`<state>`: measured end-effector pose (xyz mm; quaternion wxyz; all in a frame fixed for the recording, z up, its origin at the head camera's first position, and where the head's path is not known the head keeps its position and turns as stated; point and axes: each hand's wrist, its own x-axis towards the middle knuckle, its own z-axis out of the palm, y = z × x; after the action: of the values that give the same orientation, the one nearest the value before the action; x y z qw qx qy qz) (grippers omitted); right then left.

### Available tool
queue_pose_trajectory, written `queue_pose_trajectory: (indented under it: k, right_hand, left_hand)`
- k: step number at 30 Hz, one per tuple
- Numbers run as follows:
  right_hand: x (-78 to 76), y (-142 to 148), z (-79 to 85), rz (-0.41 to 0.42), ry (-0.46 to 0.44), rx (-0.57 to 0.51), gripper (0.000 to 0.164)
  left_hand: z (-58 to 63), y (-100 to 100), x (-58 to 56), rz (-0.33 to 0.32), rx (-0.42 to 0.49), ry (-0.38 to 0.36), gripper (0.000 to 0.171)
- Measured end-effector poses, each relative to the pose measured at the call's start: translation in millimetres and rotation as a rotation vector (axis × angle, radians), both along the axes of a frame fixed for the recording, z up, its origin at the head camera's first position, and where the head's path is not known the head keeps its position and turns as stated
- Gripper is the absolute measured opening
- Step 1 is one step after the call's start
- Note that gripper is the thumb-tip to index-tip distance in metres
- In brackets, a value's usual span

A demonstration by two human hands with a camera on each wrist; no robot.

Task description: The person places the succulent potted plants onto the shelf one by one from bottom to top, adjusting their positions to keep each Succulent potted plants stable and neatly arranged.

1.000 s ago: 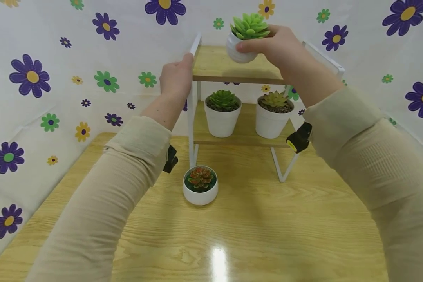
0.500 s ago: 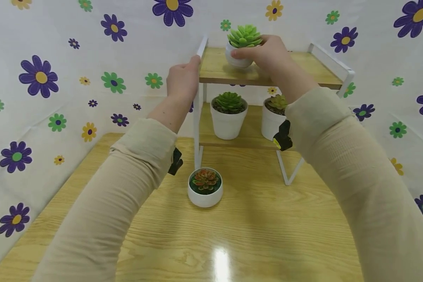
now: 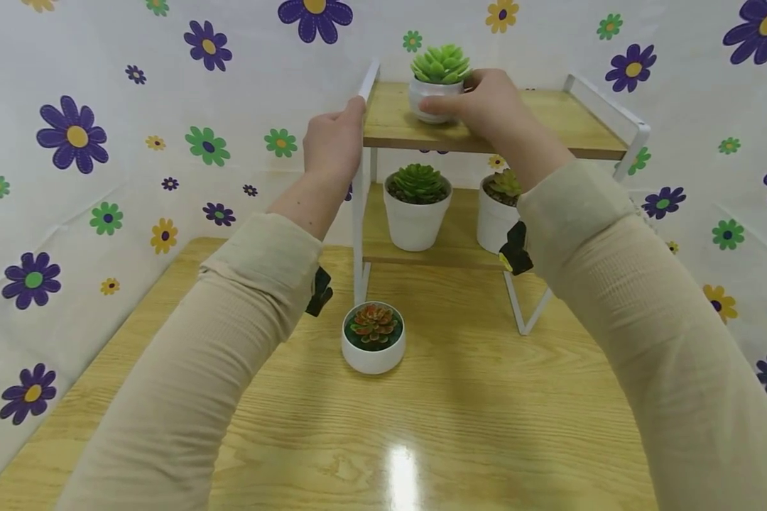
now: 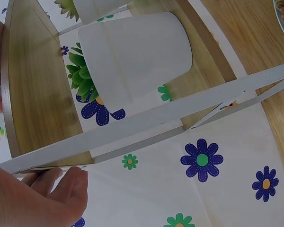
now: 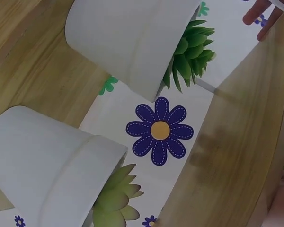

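In the head view, my right hand holds a small white pot with a bright green succulent, its thumb across the front. The pot stands upright at the left part of the top board of a two-tier shelf. My left hand grips the shelf's white metal frame at the upper left corner. From the left wrist, the fingers of that hand show curled behind the frame bar. Only a sliver of the right hand appears in the right wrist view.
Two larger white pots, one with a dark green succulent and one with a yellowish succulent, stand on the lower board. A low white bowl with a reddish succulent sits on the wooden table before the shelf's left leg.
The right hand has lowered the small potted succulent from above the top board onto its left part. The left hand keeps its grip on the frame. The head view has shifted slightly.
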<state>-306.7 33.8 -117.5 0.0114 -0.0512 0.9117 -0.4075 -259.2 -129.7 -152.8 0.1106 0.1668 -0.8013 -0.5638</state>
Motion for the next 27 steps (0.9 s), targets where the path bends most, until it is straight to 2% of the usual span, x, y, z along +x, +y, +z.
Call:
queue_pose_trajectory:
  k: [8,12,17,23,27]
  right_hand:
    - [5.4,11,1.9,-0.012,0.023,0.139,0.09]
    - [16.8,18,1.1,-0.003,0.043,0.069,0.087]
    - [38.6,35,-5.8,0.042,0.145,-0.049,0.071]
    - [67.7,63,-21.4,0.085,0.294,-0.082,0.049]
    - [83.1,81,-39.7,0.135,0.324,-0.082,0.04]
  left_hand:
    - [0.1,6,-0.8,0.0,-0.001,-0.017,0.045]
    - [-0.2,7,-1.1,0.003,-0.023,-0.005,0.042]
    - [0.0,5,-1.7,0.005,-0.032,-0.01,0.046]
    - [-0.1,3,-2.1,0.007,-0.023,-0.02,0.051]
    - [-0.7,4,-1.5,0.002,-0.022,-0.019,0.051]
